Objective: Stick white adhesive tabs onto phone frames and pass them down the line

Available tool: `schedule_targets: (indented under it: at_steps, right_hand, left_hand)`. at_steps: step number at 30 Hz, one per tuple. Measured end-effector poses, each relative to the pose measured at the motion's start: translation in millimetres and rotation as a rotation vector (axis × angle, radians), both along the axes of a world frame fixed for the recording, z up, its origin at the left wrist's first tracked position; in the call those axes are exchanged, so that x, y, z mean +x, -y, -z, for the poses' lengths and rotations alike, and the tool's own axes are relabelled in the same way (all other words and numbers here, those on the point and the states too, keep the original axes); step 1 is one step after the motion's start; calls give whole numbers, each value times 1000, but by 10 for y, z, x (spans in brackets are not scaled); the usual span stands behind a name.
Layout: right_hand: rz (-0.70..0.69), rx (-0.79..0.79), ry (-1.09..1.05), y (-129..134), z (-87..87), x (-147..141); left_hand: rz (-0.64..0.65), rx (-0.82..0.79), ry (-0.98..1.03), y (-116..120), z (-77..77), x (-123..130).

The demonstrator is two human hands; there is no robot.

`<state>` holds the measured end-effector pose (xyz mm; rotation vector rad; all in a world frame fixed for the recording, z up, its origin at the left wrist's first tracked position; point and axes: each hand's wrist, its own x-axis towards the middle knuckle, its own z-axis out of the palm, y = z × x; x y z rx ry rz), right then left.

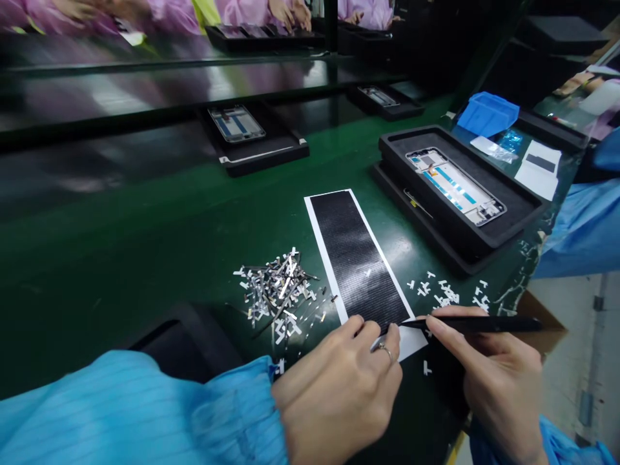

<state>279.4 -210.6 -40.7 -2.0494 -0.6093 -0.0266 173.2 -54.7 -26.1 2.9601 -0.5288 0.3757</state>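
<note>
A white-edged sheet (361, 252) with fine black ribbed rows lies on the green bench. My left hand (346, 381), with a ring on one finger, presses its curled fingers on the near end of this sheet. In my right hand (498, 368) are slim black tweezers (475, 324), pinched between thumb and fingers, their pointed tip at the sheet's near right edge beside my left fingertips. Left of the sheet is a heap of small silvery, black and white scraps (281, 287). Small white T-shaped pieces (446, 296) lie scattered to its right.
Stacked black foam trays (518, 223) at right hold a phone frame (458, 187) with blue strips. Farther back are another foam tray (266, 158), a blue bin (488, 114) and a raised shelf (169, 87). Co-workers in pink sleeves (174, 16) work beyond it.
</note>
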Motion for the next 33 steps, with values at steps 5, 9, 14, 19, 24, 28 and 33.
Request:
schedule_targets:
  at_steps: [5, 9, 14, 19, 24, 28, 33]
  right_hand:
    - [9, 30, -55, -1, -11, 1]
    - [28, 93, -137, 10, 7, 2]
    - [96, 243, -213, -17, 5, -18]
    - [86, 365, -231, -83, -122, -67]
    - [-95, 334, -167, -95, -131, -64]
    - [-110, 332, -140, -123, -90, -38]
    - [-154, 315, -140, -147, -112, -38]
  left_hand:
    - [-19, -15, 39, 13, -9, 3]
    - [-13, 2, -2, 17, 8, -3]
    - [-32, -94, -34, -3, -29, 6]
    - [-379, -741, -611, -98, -294, 141]
    - [-603, -1333, -883, -209, -425, 236]
    - [-624, -1402, -917, -223, -414, 236]
    - [-626, -1437, -956, -204, -404, 238]
